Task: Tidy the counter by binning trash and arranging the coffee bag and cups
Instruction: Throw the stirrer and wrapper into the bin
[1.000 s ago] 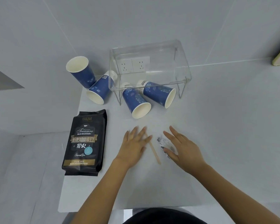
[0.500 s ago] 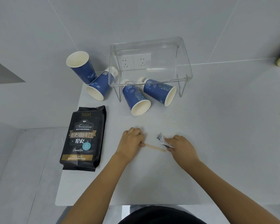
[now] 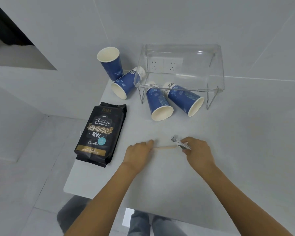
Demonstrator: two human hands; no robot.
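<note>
My left hand (image 3: 138, 152) pinches one end of a thin wooden stir stick (image 3: 165, 147) just above the white counter (image 3: 237, 159). My right hand (image 3: 197, 149) is closed on a crumpled silver-black wrapper (image 3: 178, 142) at the stick's other end. A black coffee bag (image 3: 100, 134) lies flat to the left of my left hand. Four blue paper cups are at the back: one upright (image 3: 110, 63), three on their sides (image 3: 124, 84) (image 3: 158, 103) (image 3: 185, 99).
A clear acrylic shelf riser (image 3: 180, 68) stands over the rear ends of the lying cups, against the tiled wall with two sockets (image 3: 165, 65). The counter's left edge runs just beside the coffee bag. My legs and the floor show below the near edge.
Both hands went from flat and open over the counter to closed: the left took the stir stick, the right took the wrapper. The camera view has shifted a little.
</note>
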